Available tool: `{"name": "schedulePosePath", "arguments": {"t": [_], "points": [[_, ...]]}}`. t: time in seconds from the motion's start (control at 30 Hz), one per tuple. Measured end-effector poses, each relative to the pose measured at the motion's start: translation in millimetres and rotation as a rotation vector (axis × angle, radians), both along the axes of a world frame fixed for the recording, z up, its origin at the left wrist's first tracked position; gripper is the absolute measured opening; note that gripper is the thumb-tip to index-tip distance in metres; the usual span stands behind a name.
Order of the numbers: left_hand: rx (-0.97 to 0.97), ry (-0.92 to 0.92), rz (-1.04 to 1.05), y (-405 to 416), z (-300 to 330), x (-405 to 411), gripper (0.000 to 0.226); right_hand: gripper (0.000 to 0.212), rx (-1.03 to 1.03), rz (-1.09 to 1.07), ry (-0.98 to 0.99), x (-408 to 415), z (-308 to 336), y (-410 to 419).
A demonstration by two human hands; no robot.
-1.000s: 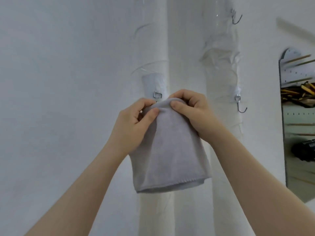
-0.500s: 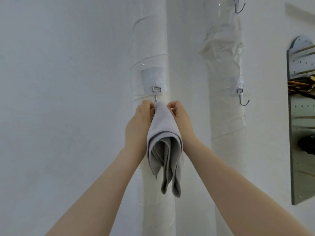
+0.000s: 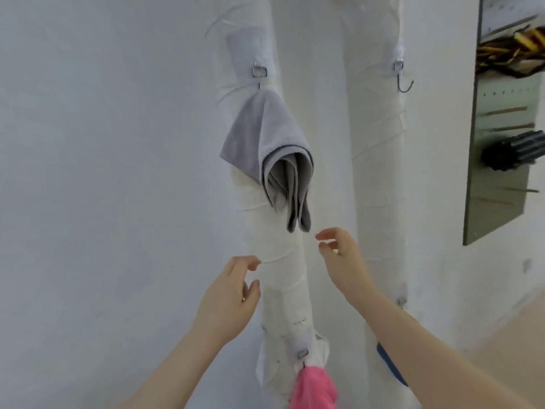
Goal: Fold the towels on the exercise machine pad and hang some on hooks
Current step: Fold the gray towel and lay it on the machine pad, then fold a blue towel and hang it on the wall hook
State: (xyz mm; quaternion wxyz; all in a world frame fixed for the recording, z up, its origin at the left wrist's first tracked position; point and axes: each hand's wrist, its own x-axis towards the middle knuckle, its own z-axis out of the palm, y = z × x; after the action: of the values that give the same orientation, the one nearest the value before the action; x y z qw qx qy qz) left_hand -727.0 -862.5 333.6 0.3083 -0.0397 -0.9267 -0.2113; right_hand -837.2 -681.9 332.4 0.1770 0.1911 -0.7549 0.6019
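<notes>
Overhead, grey towel (image 3: 259, 134) (above loose fingers (image 3: 324, 234))

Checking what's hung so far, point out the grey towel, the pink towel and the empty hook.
grey towel (image 3: 259, 128), head view, on its broad front fold.
pink towel (image 3: 312, 388), head view, on its bunched middle.
empty hook (image 3: 403, 84), head view, on its curved end.

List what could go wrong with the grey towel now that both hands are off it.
The grey towel hangs bunched from one small hook, with most of its folds sagging to one side, so it may slip off. The left hand and right hand hover just below and could brush its hanging tips.
</notes>
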Motion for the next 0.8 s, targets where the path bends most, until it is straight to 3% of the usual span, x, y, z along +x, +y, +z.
{"name": "schedulePosePath", "arguments": {"t": [0.1, 0.2, 0.4, 0.57, 0.7, 0.8], "points": [[0.063, -0.205, -0.025, 3.3, -25.2, -6.9, 0.032, 0.019, 0.167, 0.011, -0.121, -1.3, -33.2, 13.5], [0.094, -0.298, -0.064, 14.3, -42.7, -17.2, 0.029, 0.016, 0.31, 0.032, -0.203, 0.0, -52.1, 27.0], [0.1, -0.447, -0.132, 19.3, -92.9, -22.6, 0.026, 0.017, 0.343, 0.007, -0.412, 17.3, -116.7, 31.5], [0.148, -0.529, -0.205, 16.4, -125.9, 12.5, 0.025, 0.02, 0.394, -0.027, -0.561, 85.1, -172.9, 34.6], [0.199, -0.649, -0.369, 36.5, -166.8, 49.6, 0.023, 0.019, 0.282, -0.173, -0.712, 173.0, -206.5, 56.4], [0.214, -0.773, -0.503, 71.1, -204.5, 81.0, 0.022, 0.018, 0.312, -0.251, -0.843, 243.8, -232.2, 89.6]]}}
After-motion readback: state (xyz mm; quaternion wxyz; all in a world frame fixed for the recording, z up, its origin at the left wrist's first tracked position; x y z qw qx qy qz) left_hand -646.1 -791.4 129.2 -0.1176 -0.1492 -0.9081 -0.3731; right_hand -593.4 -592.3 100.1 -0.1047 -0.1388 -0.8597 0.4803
